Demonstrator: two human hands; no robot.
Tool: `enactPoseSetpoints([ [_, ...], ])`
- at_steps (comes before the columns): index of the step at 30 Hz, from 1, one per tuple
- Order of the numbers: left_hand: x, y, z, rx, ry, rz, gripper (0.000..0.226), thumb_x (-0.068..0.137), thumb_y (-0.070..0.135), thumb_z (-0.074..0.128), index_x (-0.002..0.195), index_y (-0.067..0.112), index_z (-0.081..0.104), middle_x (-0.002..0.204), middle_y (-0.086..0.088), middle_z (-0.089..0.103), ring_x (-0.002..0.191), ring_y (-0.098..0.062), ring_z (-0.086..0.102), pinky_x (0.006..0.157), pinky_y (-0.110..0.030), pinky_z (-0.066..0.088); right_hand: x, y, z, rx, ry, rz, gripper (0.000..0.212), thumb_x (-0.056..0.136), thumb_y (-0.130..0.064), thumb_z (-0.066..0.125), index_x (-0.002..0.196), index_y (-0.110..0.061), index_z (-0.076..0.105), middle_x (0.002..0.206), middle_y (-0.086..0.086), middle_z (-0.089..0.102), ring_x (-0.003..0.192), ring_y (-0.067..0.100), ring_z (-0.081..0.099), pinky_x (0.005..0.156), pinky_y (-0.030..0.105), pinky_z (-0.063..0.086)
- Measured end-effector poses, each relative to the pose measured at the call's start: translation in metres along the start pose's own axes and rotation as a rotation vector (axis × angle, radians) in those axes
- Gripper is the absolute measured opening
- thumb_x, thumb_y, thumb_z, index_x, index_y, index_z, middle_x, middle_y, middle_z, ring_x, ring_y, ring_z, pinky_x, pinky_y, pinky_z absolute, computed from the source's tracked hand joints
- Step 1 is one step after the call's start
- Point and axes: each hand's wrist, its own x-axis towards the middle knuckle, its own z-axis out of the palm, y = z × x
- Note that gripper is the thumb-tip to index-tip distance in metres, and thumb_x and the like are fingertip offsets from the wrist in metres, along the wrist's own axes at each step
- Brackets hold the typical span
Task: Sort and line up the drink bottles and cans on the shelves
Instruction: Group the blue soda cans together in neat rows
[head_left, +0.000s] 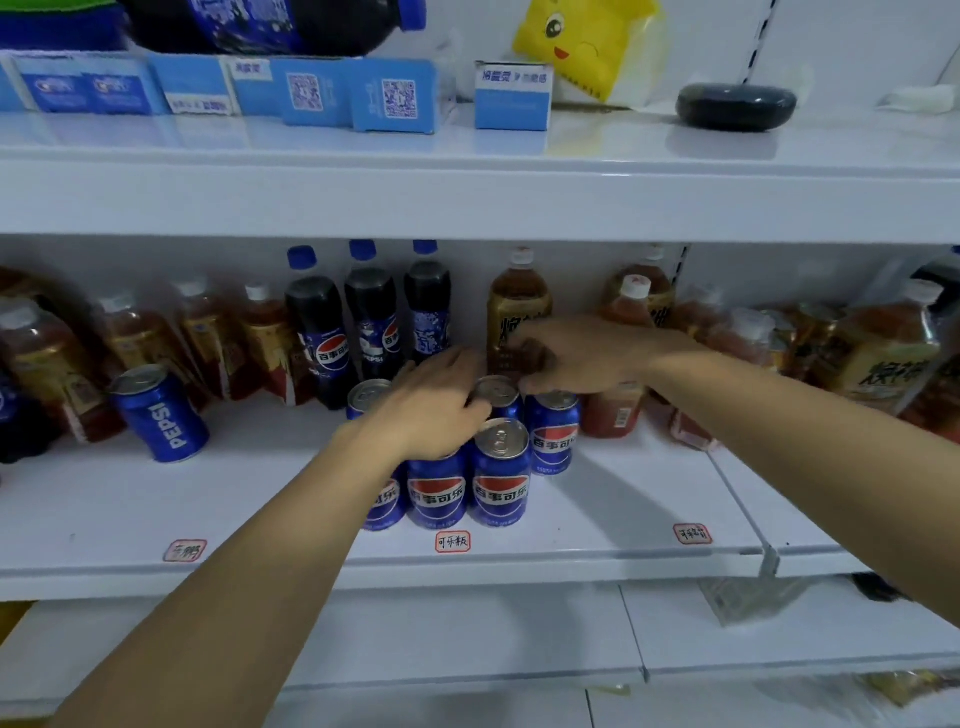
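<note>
left hand (436, 402) flat, touching Pepsi cans (500, 478) | right hand (576, 358) gripping tea bottle (518, 312)

Cans (500, 470): glossy blue metal, silver tops. Bottles (317, 338): clear glossy plastic. Shelf (623, 499): smooth, glossy white. Boxes (393, 96): matt cardboard.

Both hands (436, 400) among Pepsi cans (500, 478)

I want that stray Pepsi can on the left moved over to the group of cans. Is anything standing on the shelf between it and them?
Nothing visible stands there. The stray can leans on the shelf, and bare shelf runs from it to the can group. Only the left hand and its forearm cross above that stretch.
</note>
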Motion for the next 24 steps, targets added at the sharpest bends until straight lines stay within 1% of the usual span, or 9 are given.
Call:
enactPoseSetpoints([
  [3, -0.029, -0.034, -0.021, 0.035, 0.044, -0.046, 0.063, 0.104, 0.037, 0.044, 0.161, 0.018, 0.025, 0.167, -0.005, 0.026, 0.15, -0.025, 0.031, 0.12, -0.041, 0.03, 0.03, -0.04, -0.019, -0.047, 0.118, -0.045, 0.033, 0.1, -0.042, 0.061, 0.127, -0.023, 0.058, 0.116, -0.004, 0.063, 0.103, 0.018, 0.062, 0.085, 0.033, 0.051],
  [6, -0.068, -0.082, -0.037, 0.038, 0.042, -0.142, 0.054, 0.101, 0.037, 0.044, 0.152, 0.017, 0.038, 0.155, -0.009, 0.043, 0.135, -0.029, 0.048, 0.108, -0.044, 0.043, 0.074, -0.101, -0.012, 0.004, 0.109, -0.119, 0.035, 0.101, -0.042, 0.059, 0.13, -0.023, 0.058, 0.116, -0.003, 0.063, 0.1, 0.016, 0.06, 0.077, 0.03, 0.046],
  [9, -0.111, -0.134, -0.048, 0.061, 0.03, -0.251, 0.058, 0.092, 0.046, 0.035, 0.142, 0.018, 0.045, 0.143, -0.009, 0.051, 0.123, -0.03, 0.055, 0.099, -0.046, 0.049, 0.117, -0.175, 0.01, 0.082, 0.081, -0.237, 0.035, 0.1, -0.039, 0.06, 0.129, -0.021, 0.058, 0.114, 0.0, 0.065, 0.099, 0.018, 0.063, 0.084, 0.035, 0.053],
  [11, -0.134, -0.159, -0.046, 0.059, -0.01, -0.308, 0.051, 0.099, 0.043, 0.037, 0.14, 0.015, 0.046, 0.141, -0.008, 0.051, 0.125, -0.029, 0.053, 0.101, -0.044, 0.047, 0.142, -0.213, 0.028, 0.095, 0.083, -0.287, 0.033, 0.1, -0.038, 0.06, 0.126, -0.017, 0.06, 0.11, 0.001, 0.067, 0.092, 0.016, 0.063, 0.08, 0.035, 0.054],
  [13, -0.162, -0.191, -0.047, 0.064, -0.039, -0.368, 0.048, 0.105, 0.04, 0.039, 0.145, 0.013, 0.042, 0.147, -0.009, 0.047, 0.132, -0.029, 0.048, 0.106, -0.043, 0.043, 0.174, -0.261, 0.046, 0.079, 0.076, -0.322, 0.032, 0.099, -0.042, 0.06, 0.12, -0.017, 0.06, 0.107, 0.001, 0.068, 0.085, 0.014, 0.063, 0.073, 0.032, 0.053],
  [16, -0.194, -0.224, -0.049, 0.06, -0.081, -0.437, 0.056, 0.107, 0.039, 0.037, 0.156, 0.014, 0.03, 0.162, -0.007, 0.034, 0.146, -0.025, 0.035, 0.117, -0.041, 0.033, 0.218, -0.313, 0.068, 0.083, 0.067, -0.253, 0.055, 0.091, -0.061, 0.06, 0.124, -0.016, 0.059, 0.122, 0.008, 0.067, 0.101, 0.024, 0.065, 0.079, 0.037, 0.052],
  [19, -0.213, -0.25, -0.05, 0.046, -0.087, -0.472, 0.063, 0.108, 0.04, 0.036, 0.163, 0.016, 0.018, 0.171, -0.003, 0.015, 0.156, -0.019, 0.017, 0.124, -0.034, 0.021, 0.243, -0.335, 0.087, 0.096, 0.021, -0.156, 0.06, 0.087, -0.062, 0.067, 0.123, -0.015, 0.059, 0.128, 0.009, 0.066, 0.11, 0.027, 0.065, 0.076, 0.035, 0.05],
  [21, -0.218, -0.265, -0.051, 0.025, -0.053, -0.482, 0.064, 0.107, 0.04, 0.038, 0.163, 0.016, 0.017, 0.171, -0.002, 0.016, 0.155, -0.018, 0.02, 0.123, -0.033, 0.022, 0.249, -0.34, 0.097, 0.113, -0.008, -0.132, 0.059, 0.084, -0.058, 0.074, 0.122, -0.014, 0.059, 0.128, 0.009, 0.067, 0.111, 0.025, 0.065, 0.078, 0.035, 0.055],
  [24, -0.212, -0.275, -0.054, 0.003, 0.041, -0.518, 0.069, 0.105, 0.041, 0.045, 0.163, 0.016, 0.016, 0.167, -0.003, 0.027, 0.148, -0.023, 0.035, 0.115, -0.037, 0.035, 0.247, -0.337, 0.097, 0.189, 0.017, -0.121, 0.059, 0.08, -0.05, 0.081, 0.121, -0.015, 0.059, 0.124, 0.004, 0.066, 0.111, 0.024, 0.065, 0.085, 0.038, 0.059],
])
